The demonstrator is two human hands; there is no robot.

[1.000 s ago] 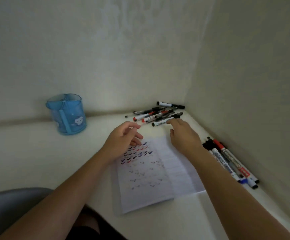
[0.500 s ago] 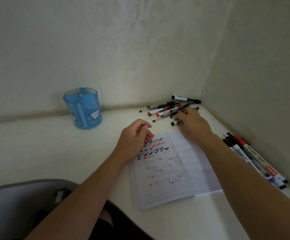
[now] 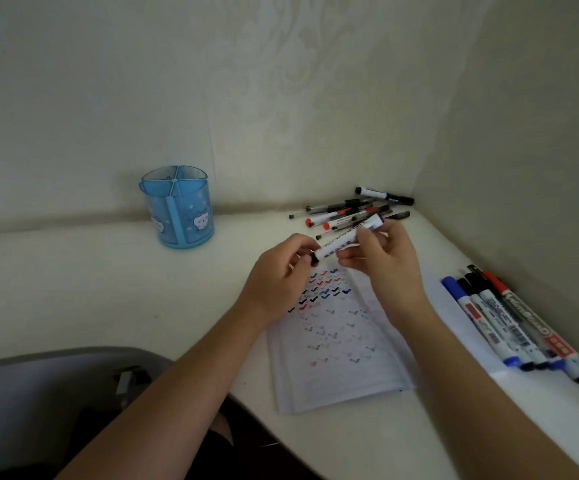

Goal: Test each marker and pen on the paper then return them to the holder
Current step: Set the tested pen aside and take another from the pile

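Lifted off the pile (image 3: 346, 210), a marker (image 3: 345, 238) is gripped by left hand (image 3: 279, 277) and right hand (image 3: 386, 263) above paper (image 3: 343, 362).

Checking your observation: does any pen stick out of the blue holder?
No, nothing rises above the blue holder; pens lie on the desk.

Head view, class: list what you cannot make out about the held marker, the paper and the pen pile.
Marker cap end: head view, left hand covers it; cap on or off unclear.
Paper top rows: head view, hidden under both hands.
Pen pile: head view, pens overlap, right hand hides some; count unclear.
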